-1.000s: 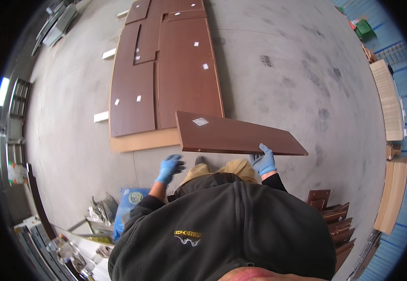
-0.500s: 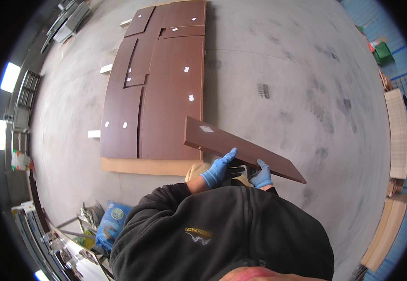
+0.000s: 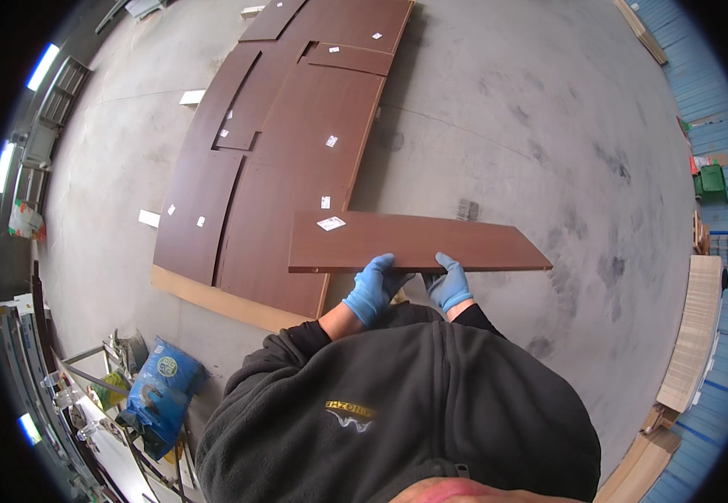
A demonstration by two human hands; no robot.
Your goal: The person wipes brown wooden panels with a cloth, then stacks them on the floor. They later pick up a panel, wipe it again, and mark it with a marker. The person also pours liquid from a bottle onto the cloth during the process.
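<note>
A long dark-brown wooden board (image 3: pixel 418 241) with a white label near its left end lies across in front of me. My left hand (image 3: pixel 371 288), in a blue glove, grips its near edge, thumb on top and fingers underneath. Just to the right, my right hand (image 3: pixel 449 283), also gloved in blue, holds the same edge, with its fingers mostly hidden below. Beyond the board's left end is a large stack of brown panels (image 3: pixel 297 126) bearing several white labels. The held board overlaps the stack's right side in the view.
White blocks (image 3: pixel 149 218) stick out from under the stack's left side. A blue bag (image 3: pixel 163 392) and a metal frame stand at lower left. Along the right wall are stacked wooden boards (image 3: pixel 689 331) and a green bin (image 3: pixel 710 183). Grey concrete floor (image 3: pixel 565 126) spreads to the right.
The board has turned from a slant to nearly level, its right end rising in the view and more of its face showing. Both hands keep hold. The stack now appears more tilted.
</note>
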